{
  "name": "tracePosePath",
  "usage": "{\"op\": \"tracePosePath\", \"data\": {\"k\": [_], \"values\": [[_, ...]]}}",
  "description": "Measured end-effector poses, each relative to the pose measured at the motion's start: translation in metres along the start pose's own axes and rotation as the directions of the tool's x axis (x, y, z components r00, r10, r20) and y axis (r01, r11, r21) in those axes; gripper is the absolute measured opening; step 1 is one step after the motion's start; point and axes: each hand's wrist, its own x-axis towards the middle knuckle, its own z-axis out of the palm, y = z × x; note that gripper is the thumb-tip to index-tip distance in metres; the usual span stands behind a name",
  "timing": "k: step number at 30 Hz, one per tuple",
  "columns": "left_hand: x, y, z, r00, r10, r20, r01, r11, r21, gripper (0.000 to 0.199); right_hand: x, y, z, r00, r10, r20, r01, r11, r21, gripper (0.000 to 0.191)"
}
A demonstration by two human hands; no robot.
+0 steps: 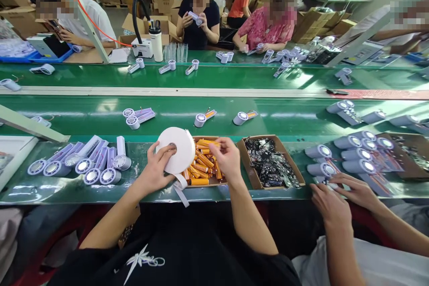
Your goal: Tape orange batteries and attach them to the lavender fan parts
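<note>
My left hand (157, 165) holds a large roll of white tape (181, 151), its fingers curled at the core and a loose strip hanging down near the table edge. The roll covers the left part of a cardboard box of orange batteries (203, 163). Over the right side of that box, my right hand (226, 156) is pinched at an orange battery; its fingertips are close together. A second box, holding black circuit boards (273, 161), stands to the right of my right hand. Left of the roll lie several light-purple fan units (92, 165).
Beyond the boxes runs a green conveyor (174, 118) with a few fan units on it. At the right, a co-worker's hands (338, 196) work beside more fan units (358, 154). Several people sit across the line. A slanted metal post (33, 123) stands at the left.
</note>
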Motion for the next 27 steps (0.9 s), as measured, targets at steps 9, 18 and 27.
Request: {"op": "tracePosePath", "data": {"k": [9, 18, 27], "values": [[-0.001, 0.011, 0.001, 0.991, 0.134, -0.016, -0.131, 0.982, 0.136, 0.058, -0.037, -0.014, 0.004, 1.0, -0.01, -0.026, 0.011, 0.999, 0.037, 0.044], [0.021, 0.005, -0.029, 0.948, 0.266, 0.174, -0.294, 0.942, 0.163, 0.063, -0.001, -0.022, -0.045, 0.837, 0.112, 0.536, -0.314, 0.9, 0.302, 0.059], [0.027, 0.037, -0.001, 0.985, 0.147, -0.095, -0.121, 0.964, 0.235, 0.052, -0.03, -0.013, 0.008, 0.956, 0.213, -0.2, -0.002, 0.689, 0.725, 0.046]]}}
